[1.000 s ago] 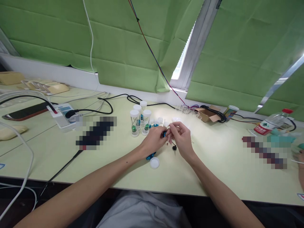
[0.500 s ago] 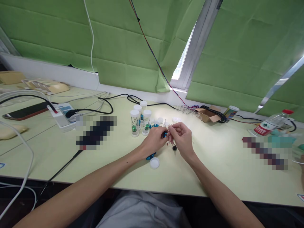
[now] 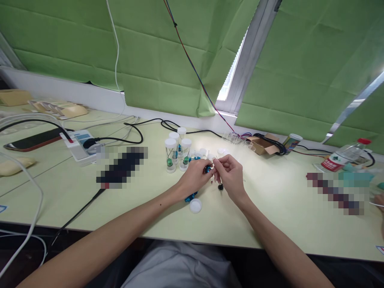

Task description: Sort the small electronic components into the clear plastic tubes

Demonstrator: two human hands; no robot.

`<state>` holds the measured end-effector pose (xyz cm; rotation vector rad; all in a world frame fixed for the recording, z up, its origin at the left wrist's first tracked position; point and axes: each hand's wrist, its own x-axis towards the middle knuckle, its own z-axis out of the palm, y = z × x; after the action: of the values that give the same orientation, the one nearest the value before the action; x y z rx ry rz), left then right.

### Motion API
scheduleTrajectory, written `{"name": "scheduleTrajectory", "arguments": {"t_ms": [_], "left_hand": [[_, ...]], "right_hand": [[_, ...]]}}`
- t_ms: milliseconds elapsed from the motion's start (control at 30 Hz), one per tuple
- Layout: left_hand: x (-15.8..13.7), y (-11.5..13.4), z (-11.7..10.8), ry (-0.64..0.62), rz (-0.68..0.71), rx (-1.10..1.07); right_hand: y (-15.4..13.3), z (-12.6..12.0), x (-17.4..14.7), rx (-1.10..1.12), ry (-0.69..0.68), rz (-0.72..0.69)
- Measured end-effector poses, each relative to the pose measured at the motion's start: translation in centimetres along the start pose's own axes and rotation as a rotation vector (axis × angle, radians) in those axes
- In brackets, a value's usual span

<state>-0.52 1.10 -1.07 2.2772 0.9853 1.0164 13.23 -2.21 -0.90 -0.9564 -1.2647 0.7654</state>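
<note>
My left hand [image 3: 195, 179] is closed on a small blue part [image 3: 208, 169], mostly covered by the fingers. Close against it, my right hand [image 3: 231, 176] pinches at the tip of a thin wire by that part; its fingertips are too small to make out fully. Below the right fingers lies a small black round piece [image 3: 221, 187]. Another blue part [image 3: 191, 197] sits under my left wrist, beside a white round cap [image 3: 195, 206]. Beyond the left hand stand several clear tubes [image 3: 186, 154] with white lids, green or blue pieces and wires inside.
A white power strip [image 3: 78, 147] with plugs and cables lies on the left. At the back right are an open cardboard box [image 3: 264, 145], a printed canister [image 3: 292, 143] and a plastic bottle [image 3: 345, 155] with a red cap. A person's hand [image 3: 379, 200] shows at the right edge.
Both hands stay in almost the same place, with only slight finger movement around the blue part.
</note>
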Motion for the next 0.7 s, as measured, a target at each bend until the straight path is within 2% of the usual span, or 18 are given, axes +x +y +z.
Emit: {"name": "scheduleTrajectory", "arguments": {"t_ms": [233,700], "left_hand": [[0.01,-0.31,0.06,0.044,-0.004,0.047],[-0.15,-0.32,0.00,0.086,-0.063,-0.044]], "right_hand": [[0.12,-0.02,-0.18,-0.053,0.017,-0.029],[0.25,-0.05,-0.30,-0.151,0.025,-0.091]]}}
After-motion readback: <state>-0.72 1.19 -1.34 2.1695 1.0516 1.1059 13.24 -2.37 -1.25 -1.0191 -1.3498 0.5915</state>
